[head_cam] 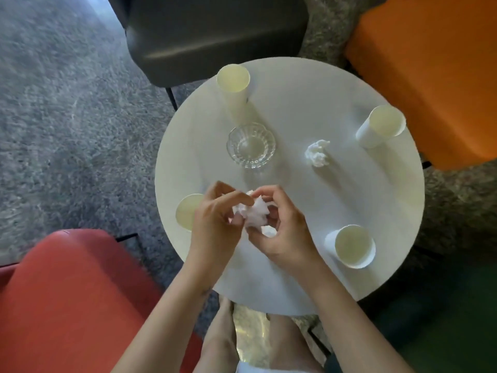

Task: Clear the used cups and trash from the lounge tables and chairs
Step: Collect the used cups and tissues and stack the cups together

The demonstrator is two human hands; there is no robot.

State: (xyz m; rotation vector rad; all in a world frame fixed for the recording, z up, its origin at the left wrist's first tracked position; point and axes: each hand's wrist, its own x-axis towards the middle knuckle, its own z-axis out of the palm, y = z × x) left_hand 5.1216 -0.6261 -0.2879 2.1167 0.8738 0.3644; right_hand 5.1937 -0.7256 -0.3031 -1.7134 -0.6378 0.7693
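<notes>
Both hands met over the near edge of the round white desk [309, 103], and between them sat a wad of tissue [254, 215]. The left hand [215, 219] had its fingers curled over the top of the wad, while the right hand [285, 232] cupped it from below and the side with bent fingers. Held like this, the paper was probably being squeezed smaller so that one hand could carry it off. The wad was white, thin and crinkled, with ragged points sticking out past the fingers.

A second tissue ball [317, 153] lay on the desk beyond the right hand, well apart from it, small and tightly crumpled. Four pale paper cups stood upright:
- one cup [187, 214] just behind the left hand, partly hidden by it
- another cup [353, 244] near the right hand, on its outer side
- a tall cup [233, 79] far beyond the left hand
- a fourth cup [386, 125] far beyond the right

All looked empty from above. A ribbed glass dish [251, 146] sat straight ahead of the hands, between them and the tall cup.
</notes>
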